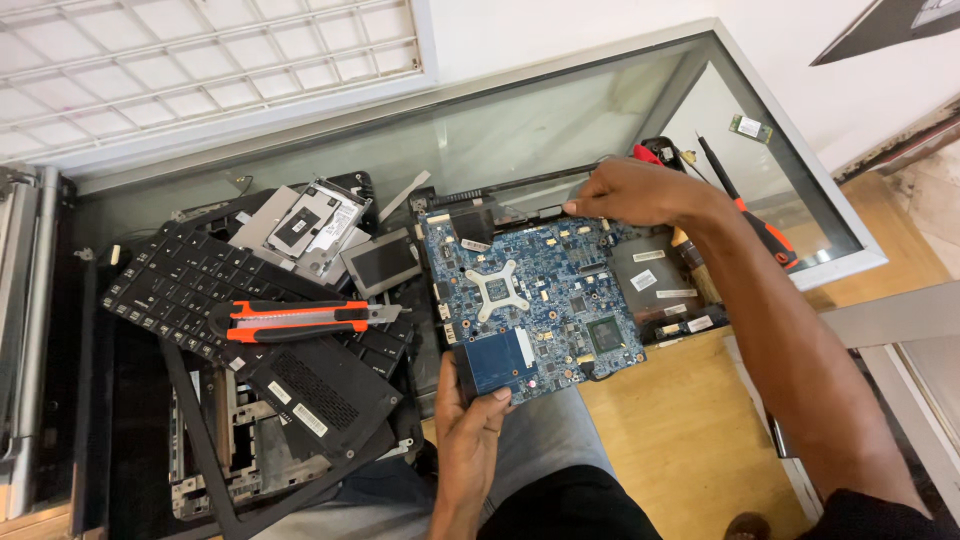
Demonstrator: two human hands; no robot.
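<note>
A blue laptop motherboard point(545, 295) lies in the middle, over the edge of a glass-topped table point(560, 120). My left hand point(470, 420) grips its near edge at a dark blue square part. My right hand point(640, 190) reaches over the far edge, fingertips pinching at the board's top rim near a black cable piece point(470, 222). A silver cross-shaped bracket point(497, 290) sits on the board's left half.
Left of the board lies a pile of laptop parts: a black keyboard point(170, 280), a drive caddy point(315, 225), a black cover panel point(320, 390). An orange-and-black utility knife point(300, 320) rests on the keyboard. A screwdriver with an orange-black handle point(755, 220) and a small green card point(750, 127) lie at the right.
</note>
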